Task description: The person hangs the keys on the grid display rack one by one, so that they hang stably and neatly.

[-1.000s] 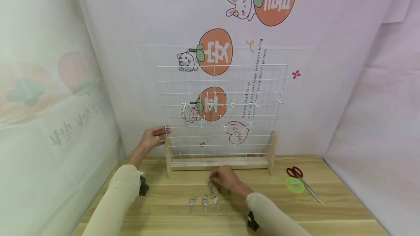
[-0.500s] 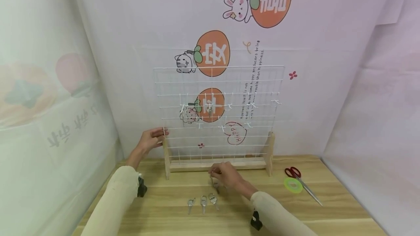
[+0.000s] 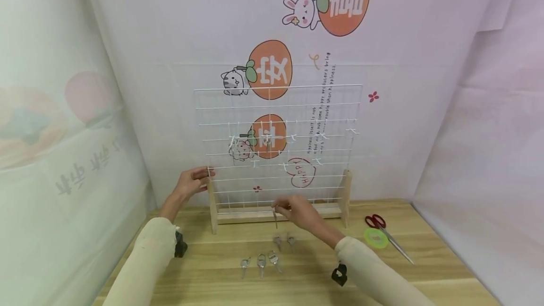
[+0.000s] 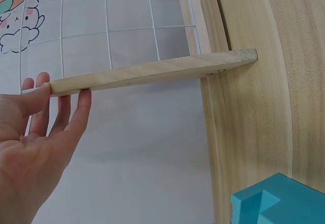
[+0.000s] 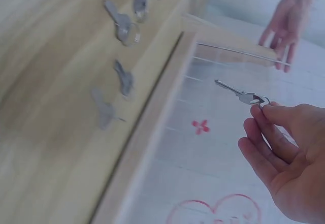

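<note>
In the right wrist view, a small silver key point(image 5: 249, 98) hangs by its ring from my right hand point(image 3: 299, 212), pinched between thumb and forefinger. That hand is raised in front of the rack's lower bar. My left hand point(image 3: 190, 184) grips the top end of the left wooden upright point(image 4: 152, 75), thumb on one side and fingers on the other. A white wire grid point(image 3: 238, 89) stands between the two uprights, with several white hooks point(image 3: 293, 137) on it. One key point(image 3: 267, 145) hangs near the grid's middle. Several loose keys point(image 3: 261, 261) lie on the table before the rack.
Red-handled scissors point(image 3: 395, 243) lie on the wooden table point(image 3: 204, 268) at the right, beside a yellow-green ring-shaped item point(image 3: 369, 238). A printed white cloth point(image 3: 178, 107) stands behind the rack. A teal block point(image 4: 279, 203) shows in the left wrist view's corner.
My right hand has lifted one key off the table and brought it up toward the rack, uncovering two keys below. My left hand keeps its grip on the upright. The head view has shifted slightly.
</note>
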### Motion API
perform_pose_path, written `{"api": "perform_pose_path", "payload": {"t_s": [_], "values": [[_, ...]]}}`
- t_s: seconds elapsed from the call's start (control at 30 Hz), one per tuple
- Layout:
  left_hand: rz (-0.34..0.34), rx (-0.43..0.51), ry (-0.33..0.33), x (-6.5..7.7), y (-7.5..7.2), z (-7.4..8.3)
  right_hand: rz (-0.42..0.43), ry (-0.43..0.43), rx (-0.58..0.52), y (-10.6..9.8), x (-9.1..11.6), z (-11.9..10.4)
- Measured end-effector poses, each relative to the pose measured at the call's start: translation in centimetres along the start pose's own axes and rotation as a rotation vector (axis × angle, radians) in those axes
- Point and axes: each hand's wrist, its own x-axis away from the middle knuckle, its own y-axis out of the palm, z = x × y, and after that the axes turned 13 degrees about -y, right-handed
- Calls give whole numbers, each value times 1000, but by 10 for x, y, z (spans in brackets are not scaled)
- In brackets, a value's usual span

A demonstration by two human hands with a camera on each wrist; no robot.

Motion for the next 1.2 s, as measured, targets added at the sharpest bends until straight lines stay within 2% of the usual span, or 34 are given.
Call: {"api": "perform_pose_path", "payload": {"t_s": [0.3,0.53,0.77,1.07,1.2], "values": [[4,-9,12,-3,-2,-2,78,-50,27,-49,-17,-10],[2,-15,7,-3,-2,-3,139,-124,106,-82,-36,-16],[-2,-12,10,-2,-3,-4,185,-39,86,-105,-44,-24],[-10,-14,25,-1,-3,-4,372,-21,139,-131,-55,-31],[-15,-13,22,-1,-3,-4,414,-11,162,-140,-60,-31]]}}
